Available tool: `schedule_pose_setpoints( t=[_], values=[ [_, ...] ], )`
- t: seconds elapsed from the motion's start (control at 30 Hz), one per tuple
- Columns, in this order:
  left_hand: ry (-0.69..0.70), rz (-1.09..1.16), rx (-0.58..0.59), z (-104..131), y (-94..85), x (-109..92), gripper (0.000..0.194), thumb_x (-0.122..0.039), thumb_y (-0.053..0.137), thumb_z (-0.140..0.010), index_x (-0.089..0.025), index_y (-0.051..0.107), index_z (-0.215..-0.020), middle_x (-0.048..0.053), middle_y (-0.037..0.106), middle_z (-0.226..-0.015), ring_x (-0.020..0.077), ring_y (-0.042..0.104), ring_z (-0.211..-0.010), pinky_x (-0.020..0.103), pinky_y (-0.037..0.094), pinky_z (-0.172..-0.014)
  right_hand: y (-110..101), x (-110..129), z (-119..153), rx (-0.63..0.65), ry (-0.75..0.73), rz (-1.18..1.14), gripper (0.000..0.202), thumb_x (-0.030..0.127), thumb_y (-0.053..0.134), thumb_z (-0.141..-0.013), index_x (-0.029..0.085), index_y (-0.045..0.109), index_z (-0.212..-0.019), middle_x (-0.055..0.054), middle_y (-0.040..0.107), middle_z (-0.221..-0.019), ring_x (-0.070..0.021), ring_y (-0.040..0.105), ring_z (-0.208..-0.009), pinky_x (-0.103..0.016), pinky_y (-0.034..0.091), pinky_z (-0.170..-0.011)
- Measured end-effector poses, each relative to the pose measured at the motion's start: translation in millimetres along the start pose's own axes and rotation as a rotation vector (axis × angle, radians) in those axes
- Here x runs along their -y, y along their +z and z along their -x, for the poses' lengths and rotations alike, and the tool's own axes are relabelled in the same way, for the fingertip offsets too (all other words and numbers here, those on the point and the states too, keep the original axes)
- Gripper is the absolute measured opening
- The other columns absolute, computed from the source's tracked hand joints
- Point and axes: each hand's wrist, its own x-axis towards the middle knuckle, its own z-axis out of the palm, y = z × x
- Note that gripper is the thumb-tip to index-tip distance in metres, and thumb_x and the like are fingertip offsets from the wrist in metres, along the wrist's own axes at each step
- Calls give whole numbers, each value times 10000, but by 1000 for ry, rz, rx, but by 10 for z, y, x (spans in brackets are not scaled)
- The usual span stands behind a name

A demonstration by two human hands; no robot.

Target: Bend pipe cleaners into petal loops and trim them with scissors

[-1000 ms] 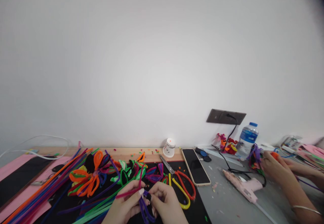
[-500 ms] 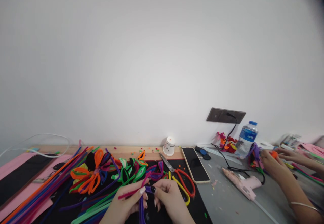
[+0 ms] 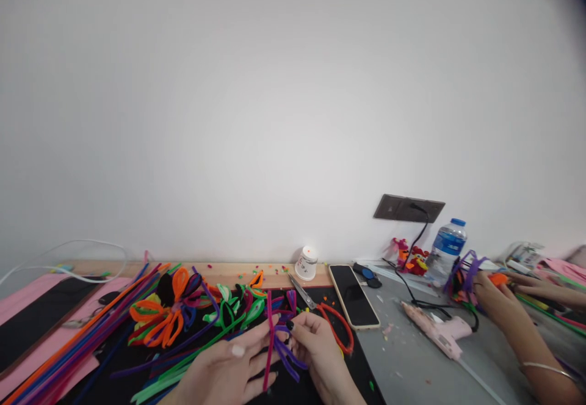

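My right hand (image 3: 318, 347) pinches a loop of purple pipe cleaners (image 3: 287, 356) between thumb and fingers. A magenta pipe cleaner (image 3: 270, 350) stands upright against the purple ones, crossing in front of my left fingertips. My left hand (image 3: 229, 365) lies open, palm up, its fingers stretched out behind the magenta piece. Just beyond both hands are green and white pipe-cleaner loops (image 3: 224, 308) and an orange pipe-cleaner flower (image 3: 171, 313). Scissors (image 3: 336, 325) with red and yellow handles lie beside my right hand, partly hidden by it.
Long loose pipe cleaners (image 3: 91, 338) fill the left side. A phone (image 3: 354, 298), a white cup (image 3: 306, 263), a pink glue gun (image 3: 439, 335) with its cord and a water bottle (image 3: 448, 249) stand or lie to the right. At far right, another person's hands (image 3: 497, 298) work with orange material.
My left fingers have opened out of their pinch. The magenta pipe cleaner has turned from slanting to upright, and the purple strands now swing toward the right.
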Motion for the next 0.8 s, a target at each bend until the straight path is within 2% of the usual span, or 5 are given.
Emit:
schedule_pose_setpoints(
  t=[0.17,0.27,0.43,0.6,0.8],
  values=[
    [-45,-115,-328,-53,-4,58,375,-418,640,-684,-174,646,-969,76,670,-929,175,618,-808,286,440,-765,16,10,19,57,49,80,340,370,761,-564,114,544,-618,-10,592,-469,-67,472,-350,-186,367,-400],
    [-15,-200,-505,-78,-8,121,339,-412,716,-623,-154,666,-838,33,664,-713,121,596,-604,235,455,-616,29,2,28,116,55,132,345,375,757,-570,108,545,-623,-16,594,-461,-72,472,-340,-190,370,-385],
    [-16,-334,-512,-82,-10,140,322,-425,740,-577,-133,649,-678,9,613,-615,93,544,-534,191,422,-532,44,-10,36,131,48,178,356,382,763,-555,109,546,-625,-15,598,-469,-83,492,-362,-198,387,-394],
    [-40,-460,-466,-135,-128,218,390,-421,753,-537,-178,628,-816,-33,581,-570,77,480,-436,200,384,-484,102,31,71,97,-28,206,330,378,748,-574,122,542,-609,4,574,-434,-78,470,-348,-187,362,-387],
    [-1,-789,-428,-157,-128,296,404,-547,612,-624,-158,516,-578,-43,490,-476,98,452,-429,196,317,-445,144,80,106,91,-114,265,317,380,731,-600,128,539,-584,15,550,-409,-68,452,-357,-179,339,-406]
  ],
)
